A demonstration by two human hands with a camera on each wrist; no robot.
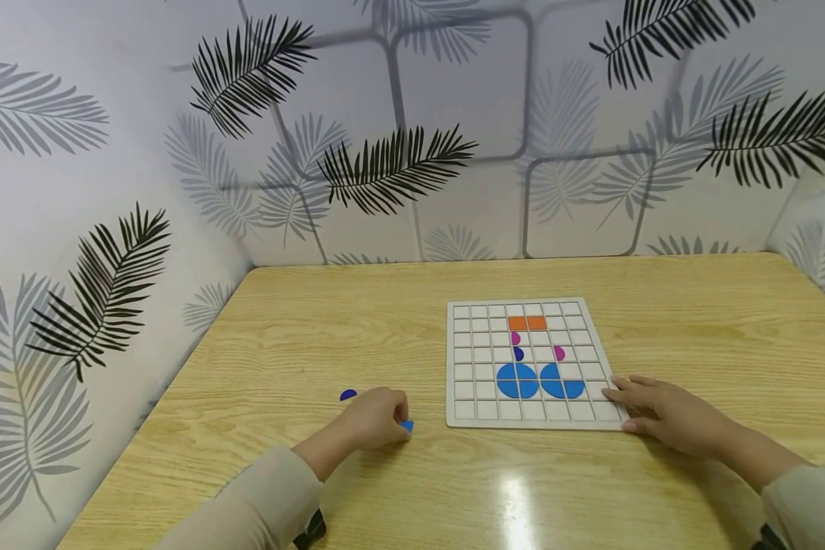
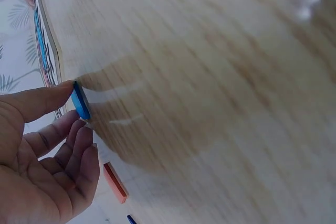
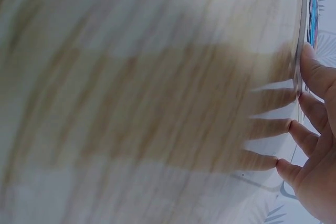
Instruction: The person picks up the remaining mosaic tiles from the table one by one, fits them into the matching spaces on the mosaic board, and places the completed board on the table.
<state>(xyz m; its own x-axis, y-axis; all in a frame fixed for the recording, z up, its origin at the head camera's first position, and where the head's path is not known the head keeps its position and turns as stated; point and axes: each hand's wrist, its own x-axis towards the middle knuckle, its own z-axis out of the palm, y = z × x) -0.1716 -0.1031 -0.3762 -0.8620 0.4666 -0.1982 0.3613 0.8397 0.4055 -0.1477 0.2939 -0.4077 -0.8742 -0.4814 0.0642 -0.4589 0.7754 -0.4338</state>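
Between thumb and fingertips, my left hand (image 1: 376, 418) pinches a small flat blue piece (image 2: 80, 101) just left of the board; fingers hide part of its shape. A white gridded board (image 1: 477, 420) lies flat on the table. My right hand (image 1: 674, 412) rests at the board's lower right corner, its extended fingertips and thumb touching the edge. On the grid are a full blue circle (image 1: 517, 380), a three-quarter blue circle (image 1: 553, 384), two orange squares (image 1: 526, 323), magenta half circles (image 1: 559, 354) and a dark blue half circle (image 1: 519, 354).
A loose dark blue half-round piece (image 1: 347, 395) lies on the wooden table (image 1: 302, 321) beyond the left hand. In the left wrist view an orange piece (image 2: 114, 183) lies near that hand. A leaf-patterned wall (image 1: 454, 206) rises behind the table's far edge.
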